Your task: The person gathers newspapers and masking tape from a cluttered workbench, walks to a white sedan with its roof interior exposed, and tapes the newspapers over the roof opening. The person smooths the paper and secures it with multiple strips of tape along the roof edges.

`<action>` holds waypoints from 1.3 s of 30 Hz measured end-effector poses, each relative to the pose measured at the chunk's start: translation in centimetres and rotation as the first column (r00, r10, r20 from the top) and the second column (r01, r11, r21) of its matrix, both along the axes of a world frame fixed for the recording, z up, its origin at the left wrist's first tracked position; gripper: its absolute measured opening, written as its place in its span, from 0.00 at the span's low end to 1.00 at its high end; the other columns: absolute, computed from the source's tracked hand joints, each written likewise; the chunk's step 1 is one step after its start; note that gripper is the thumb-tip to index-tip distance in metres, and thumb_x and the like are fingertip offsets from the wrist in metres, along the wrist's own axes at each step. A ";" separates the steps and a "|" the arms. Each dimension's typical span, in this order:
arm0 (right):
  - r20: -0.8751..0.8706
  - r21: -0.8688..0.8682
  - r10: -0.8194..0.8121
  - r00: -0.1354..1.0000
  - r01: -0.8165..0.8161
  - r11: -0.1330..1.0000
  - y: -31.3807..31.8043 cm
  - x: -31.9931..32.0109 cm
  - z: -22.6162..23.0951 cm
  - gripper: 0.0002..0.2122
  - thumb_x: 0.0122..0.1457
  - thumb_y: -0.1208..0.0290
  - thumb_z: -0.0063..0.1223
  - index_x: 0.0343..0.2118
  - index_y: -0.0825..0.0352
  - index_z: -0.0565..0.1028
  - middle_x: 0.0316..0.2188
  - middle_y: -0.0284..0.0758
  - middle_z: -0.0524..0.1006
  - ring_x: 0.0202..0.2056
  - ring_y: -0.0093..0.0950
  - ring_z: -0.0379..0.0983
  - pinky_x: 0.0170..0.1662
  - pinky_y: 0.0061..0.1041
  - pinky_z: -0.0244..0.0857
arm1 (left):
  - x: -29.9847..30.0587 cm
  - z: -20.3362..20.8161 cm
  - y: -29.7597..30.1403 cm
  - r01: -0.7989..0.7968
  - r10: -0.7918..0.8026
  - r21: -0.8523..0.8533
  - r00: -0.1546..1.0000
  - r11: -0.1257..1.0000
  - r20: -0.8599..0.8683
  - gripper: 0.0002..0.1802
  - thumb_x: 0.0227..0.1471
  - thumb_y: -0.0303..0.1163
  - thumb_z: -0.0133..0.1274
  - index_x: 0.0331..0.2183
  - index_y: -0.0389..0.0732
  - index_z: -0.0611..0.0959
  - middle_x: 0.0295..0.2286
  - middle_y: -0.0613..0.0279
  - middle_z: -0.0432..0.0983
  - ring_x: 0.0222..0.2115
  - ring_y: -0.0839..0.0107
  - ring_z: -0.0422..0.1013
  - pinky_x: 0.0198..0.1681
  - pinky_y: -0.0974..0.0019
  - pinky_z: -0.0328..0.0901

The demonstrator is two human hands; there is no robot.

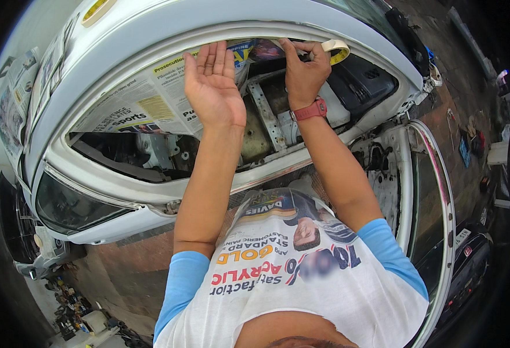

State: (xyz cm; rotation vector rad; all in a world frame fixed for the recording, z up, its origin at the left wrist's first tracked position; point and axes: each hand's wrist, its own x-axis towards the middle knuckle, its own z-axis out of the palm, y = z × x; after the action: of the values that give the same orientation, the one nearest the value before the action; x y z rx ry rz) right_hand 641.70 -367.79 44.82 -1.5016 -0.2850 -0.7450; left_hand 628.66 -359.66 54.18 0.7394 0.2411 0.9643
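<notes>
Hanging across the left and middle of the curved, white-painted metal door opening [57,155] is a thin, grey printed newspaper sheet [150,98], its upper edge along the top rim — that much looks covered, while the right end and a low strip are bare, so the taping seems only partway along; how firmly the paper is fastened cannot be told. The bare left hand [214,81] is spread, palm showing and gripping nothing, its fingertips at the paper's top edge. The bare right hand [307,66], above a red-strapped wristwatch [311,110], is curled, thumb near the rim, apparently grasping a cream paper tape roll [339,55] with a yellow core. Through the gap show a pale sheet-metal bracket [266,110] with punched holes and a matte black moulded plastic panel [365,81]. A second, pale tape ring [98,10] lies on the smooth silver-grey roof [168,29] — and creased loose newspaper pages [17,98] drape over the car's left end, near a glossy, dark curved glass pane [80,200]
</notes>
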 end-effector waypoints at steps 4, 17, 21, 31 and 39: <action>0.006 0.020 0.014 1.000 -0.014 1.000 0.0 0.2 -0.3 0.13 0.50 0.63 0.84 0.29 0.63 0.85 0.31 0.39 0.82 0.40 0.43 0.76 0.47 0.40 0.68 | 0.4 -0.5 -0.2 0.034 -0.034 0.013 0.999 0.999 -0.013 0.41 0.78 0.53 0.44 0.64 0.19 0.65 0.61 0.37 0.66 0.69 0.45 0.65 0.76 0.47 0.61; 0.015 -0.021 -0.003 1.000 0.004 1.000 -1.2 0.3 0.3 0.13 0.53 0.67 0.82 0.33 0.67 0.85 0.29 0.39 0.84 0.33 0.31 0.78 0.39 0.32 0.70 | 2.9 -1.8 -2.8 0.182 -0.180 0.047 0.982 0.982 -0.059 0.50 0.78 0.59 0.41 0.67 0.14 0.59 0.66 0.28 0.61 0.72 0.41 0.60 0.78 0.44 0.56; 0.107 -0.045 0.047 0.993 -0.042 0.998 -2.8 1.0 -0.3 0.10 0.57 0.70 0.79 0.35 0.68 0.86 0.29 0.37 0.86 0.34 0.29 0.79 0.40 0.30 0.71 | 3.4 -2.0 -3.9 0.280 -0.275 0.046 0.958 0.959 -0.080 0.50 0.77 0.61 0.40 0.67 0.14 0.61 0.68 0.26 0.61 0.72 0.41 0.60 0.78 0.44 0.56; 0.073 -0.081 0.070 0.995 -0.064 0.995 -4.1 2.1 -0.5 0.06 0.58 0.72 0.75 0.33 0.67 0.87 0.29 0.36 0.87 0.33 0.30 0.80 0.40 0.29 0.71 | 5.3 -3.1 -5.2 0.311 -0.307 0.019 0.944 0.950 -0.119 0.51 0.77 0.63 0.40 0.68 0.16 0.62 0.68 0.28 0.64 0.72 0.42 0.62 0.77 0.46 0.57; -0.055 0.090 0.211 0.976 -0.206 0.975 -2.9 2.0 -0.9 0.06 0.58 0.72 0.73 0.32 0.68 0.86 0.28 0.40 0.86 0.33 0.34 0.82 0.41 0.33 0.73 | 5.6 -3.6 -6.4 0.337 -0.331 -0.003 0.924 0.942 -0.190 0.53 0.75 0.66 0.42 0.69 0.19 0.65 0.69 0.33 0.66 0.72 0.47 0.63 0.77 0.47 0.57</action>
State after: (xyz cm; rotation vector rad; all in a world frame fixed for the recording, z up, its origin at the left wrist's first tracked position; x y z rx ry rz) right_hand 643.69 -370.65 43.87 -1.3891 -0.3527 -0.5337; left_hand 634.21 -366.07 50.63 0.8686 0.2563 0.5740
